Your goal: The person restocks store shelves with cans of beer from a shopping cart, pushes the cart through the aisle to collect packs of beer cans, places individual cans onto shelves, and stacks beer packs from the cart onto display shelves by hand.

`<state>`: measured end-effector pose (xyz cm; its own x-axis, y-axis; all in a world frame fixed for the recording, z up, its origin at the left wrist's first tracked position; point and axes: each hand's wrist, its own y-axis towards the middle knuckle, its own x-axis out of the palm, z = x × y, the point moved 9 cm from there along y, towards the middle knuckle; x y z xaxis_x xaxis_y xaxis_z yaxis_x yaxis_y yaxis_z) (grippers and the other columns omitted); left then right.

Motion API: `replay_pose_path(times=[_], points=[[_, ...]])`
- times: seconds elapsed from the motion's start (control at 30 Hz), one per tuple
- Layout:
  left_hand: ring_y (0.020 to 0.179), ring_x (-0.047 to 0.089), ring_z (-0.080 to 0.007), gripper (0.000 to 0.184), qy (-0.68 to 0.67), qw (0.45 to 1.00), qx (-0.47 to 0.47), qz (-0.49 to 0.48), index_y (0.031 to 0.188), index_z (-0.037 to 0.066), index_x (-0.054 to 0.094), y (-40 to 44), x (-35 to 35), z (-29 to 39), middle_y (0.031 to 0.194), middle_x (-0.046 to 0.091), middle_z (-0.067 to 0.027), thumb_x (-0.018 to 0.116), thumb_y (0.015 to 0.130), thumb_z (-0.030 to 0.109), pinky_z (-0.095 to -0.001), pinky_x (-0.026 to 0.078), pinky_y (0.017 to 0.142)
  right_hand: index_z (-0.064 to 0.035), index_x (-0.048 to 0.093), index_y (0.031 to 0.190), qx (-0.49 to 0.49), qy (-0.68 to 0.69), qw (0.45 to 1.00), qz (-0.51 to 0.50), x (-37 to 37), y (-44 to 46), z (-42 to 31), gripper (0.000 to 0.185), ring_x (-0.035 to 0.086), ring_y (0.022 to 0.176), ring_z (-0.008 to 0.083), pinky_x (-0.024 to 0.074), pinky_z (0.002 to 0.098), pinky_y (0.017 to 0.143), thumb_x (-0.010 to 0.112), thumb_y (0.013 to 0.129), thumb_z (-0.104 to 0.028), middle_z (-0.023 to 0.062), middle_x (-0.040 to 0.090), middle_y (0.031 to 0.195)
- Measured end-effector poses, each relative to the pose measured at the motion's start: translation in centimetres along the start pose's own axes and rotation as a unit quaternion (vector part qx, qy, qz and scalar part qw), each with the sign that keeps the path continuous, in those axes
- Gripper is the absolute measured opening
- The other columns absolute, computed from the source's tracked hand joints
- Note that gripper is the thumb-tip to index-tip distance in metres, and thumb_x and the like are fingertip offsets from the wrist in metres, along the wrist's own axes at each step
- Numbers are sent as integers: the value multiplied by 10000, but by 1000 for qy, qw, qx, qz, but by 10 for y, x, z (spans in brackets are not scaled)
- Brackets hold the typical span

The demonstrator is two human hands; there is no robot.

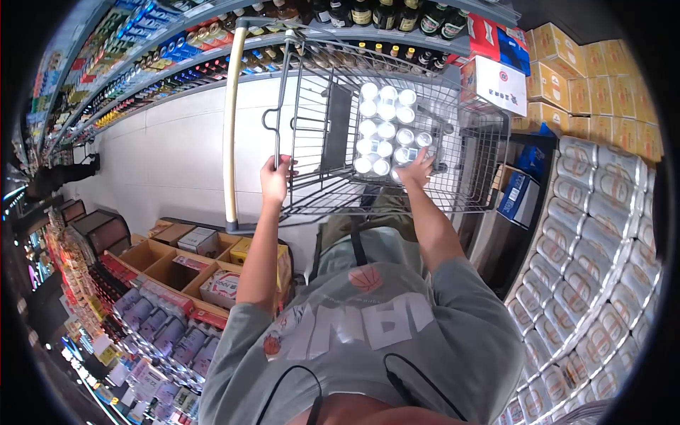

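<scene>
A wire shopping cart [312,177] with a pale yellow handle bar [232,127] stands in front of me. Inside its basket are several white-topped cans [386,111] in groups. My left hand [276,177] is closed round a dark wire of the cart near the handle end. Over the cans at the basket's near side, my right hand [416,170] has its fingers spread and touches or nearly touches a can [423,139]. Part of the lower cans is hidden by this hand.
Shelves of bottles [361,13] and cans run along the far side. Stacked silver cans [581,241] and yellow cartons [602,92] stand at the right. A divided cardboard display [163,265] stands at the lower left. Someone's dark-clothed legs [64,173] show at the far left.
</scene>
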<state>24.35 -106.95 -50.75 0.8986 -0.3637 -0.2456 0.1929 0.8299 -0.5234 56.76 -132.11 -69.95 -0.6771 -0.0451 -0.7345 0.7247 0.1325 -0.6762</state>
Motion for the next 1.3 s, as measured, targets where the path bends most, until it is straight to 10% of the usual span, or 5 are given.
replay_pose_path(times=[0.4, 1.3], points=[[756, 666, -182, 458, 52, 999, -6, 6, 1327, 3, 492, 37, 25, 55, 923, 665, -86, 488, 869, 5, -260, 512, 634, -266, -22, 1527, 61, -32, 997, 46, -6, 53, -38, 1298, 420, 1250, 386, 355, 526, 1019, 841, 590, -510, 193, 28, 1556], [737, 677, -176, 450, 16, 999, -15, 41, 1273, -15, 554, 19, 64, 45, 979, 700, -115, 490, 830, 34, -236, 458, 622, -318, 100, 1510, -3, -14, 996, 89, -59, 105, -35, 1188, 495, 1088, 372, 370, 453, 987, 849, 589, -375, 152, 209, 1484]])
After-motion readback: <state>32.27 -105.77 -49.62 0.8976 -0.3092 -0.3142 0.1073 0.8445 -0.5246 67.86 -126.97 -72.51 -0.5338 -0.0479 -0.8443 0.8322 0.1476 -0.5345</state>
